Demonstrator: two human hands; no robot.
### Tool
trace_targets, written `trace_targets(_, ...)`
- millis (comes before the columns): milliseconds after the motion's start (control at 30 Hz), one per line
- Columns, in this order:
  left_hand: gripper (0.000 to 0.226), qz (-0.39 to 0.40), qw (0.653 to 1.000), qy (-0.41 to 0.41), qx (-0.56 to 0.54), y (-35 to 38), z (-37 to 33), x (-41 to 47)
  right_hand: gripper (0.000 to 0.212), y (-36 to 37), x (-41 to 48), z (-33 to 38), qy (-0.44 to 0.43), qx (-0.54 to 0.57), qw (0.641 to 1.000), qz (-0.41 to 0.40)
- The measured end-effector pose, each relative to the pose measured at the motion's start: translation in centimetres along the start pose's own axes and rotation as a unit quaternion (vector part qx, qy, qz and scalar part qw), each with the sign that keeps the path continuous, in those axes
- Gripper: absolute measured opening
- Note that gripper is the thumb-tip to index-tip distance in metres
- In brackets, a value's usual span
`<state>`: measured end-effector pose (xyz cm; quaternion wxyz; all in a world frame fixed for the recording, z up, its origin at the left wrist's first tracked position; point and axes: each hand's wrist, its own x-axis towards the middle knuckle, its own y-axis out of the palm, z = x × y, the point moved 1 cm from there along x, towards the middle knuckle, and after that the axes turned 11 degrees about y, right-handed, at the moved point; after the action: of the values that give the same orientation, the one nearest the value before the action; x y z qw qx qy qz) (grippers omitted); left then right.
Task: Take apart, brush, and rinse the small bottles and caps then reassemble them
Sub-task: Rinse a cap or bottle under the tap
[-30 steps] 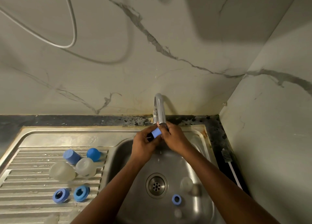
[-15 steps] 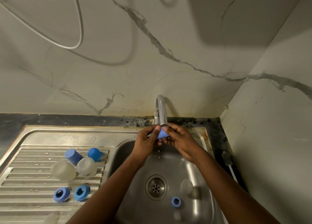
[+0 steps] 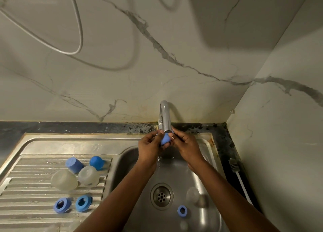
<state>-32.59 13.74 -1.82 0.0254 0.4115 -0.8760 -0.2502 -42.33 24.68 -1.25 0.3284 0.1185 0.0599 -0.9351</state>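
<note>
Under the tap spout (image 3: 165, 117) I hold a small blue cap (image 3: 165, 138) between both hands. My left hand (image 3: 150, 147) grips it from the left and my right hand (image 3: 185, 145) pinches it from the right. Water trickles down below the hands. On the draining board (image 3: 35, 193) lie two blue caps (image 3: 74, 164) (image 3: 96, 162), two clear small bottles (image 3: 64, 179) (image 3: 88, 175) and two blue rings (image 3: 62, 205) (image 3: 83, 203). Another blue ring (image 3: 182, 210) and a clear piece (image 3: 192, 194) lie in the sink basin (image 3: 176, 172).
The drain (image 3: 162, 196) is in the middle of the basin. A white brush handle (image 3: 239, 179) lies on the dark counter strip right of the sink, close to the side wall. A grey hose (image 3: 76, 30) loops on the back wall.
Both hands have turned the blue cap under the spout and shifted slightly. The pieces on the draining board and in the basin have not moved.
</note>
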Motion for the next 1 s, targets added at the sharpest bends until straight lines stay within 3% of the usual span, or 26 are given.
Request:
trace_targets(100, 0.027, 0.014, 1.0, 0.004, -0.02, -0.1, -0.2, -0.2, 0.026, 0.9, -0.1, -0.6, -0.007, 0.035, 0.999, -0.041)
trace_targets(200, 0.03, 0.019, 1.0, 0.02, 0.004, -0.7, -0.2, -0.5, 0.023, 1.4, 0.2, -0.7, 0.018, 0.0, 0.998, -0.063)
trace_targets(300, 0.029, 0.027, 0.994, 0.063, 0.083, -1.5, -0.2, -0.9, 0.029, 1.9, 0.5, -0.4, 0.058, -0.07, 0.995, -0.046)
trace_targets(433, 0.036, 0.073, 0.959, 0.131, 0.239, -1.8, 0.0, -1.3, 0.034, 2.2, 0.4, 0.1, 0.113, -0.113, 0.987, -0.002)
trace_targets(667, 0.04, 0.081, 0.954, 0.135, 0.256, -0.9, 0.0, -1.1, 0.027, 0.9, -0.5, -0.1, 0.137, 0.115, 0.984, -0.012)
trace_targets(833, 0.038, 0.11, 0.96, 0.122, 0.228, -0.9, -0.4, -0.7, 0.023, -0.5, -0.7, -0.8, 0.139, 0.244, 0.959, 0.047)
trace_targets(900, 0.035, 0.127, 0.949, 0.135, 0.254, -1.1, -0.5, -0.7, 0.025, -0.7, -0.9, -1.0, 0.133, 0.2, 0.968, 0.068)
trace_targets(1000, 0.039, 0.149, 0.922, 0.154, 0.322, -1.5, -0.8, -0.4, 0.027, -0.7, -0.9, -0.6, 0.094, 0.009, 0.994, 0.061)
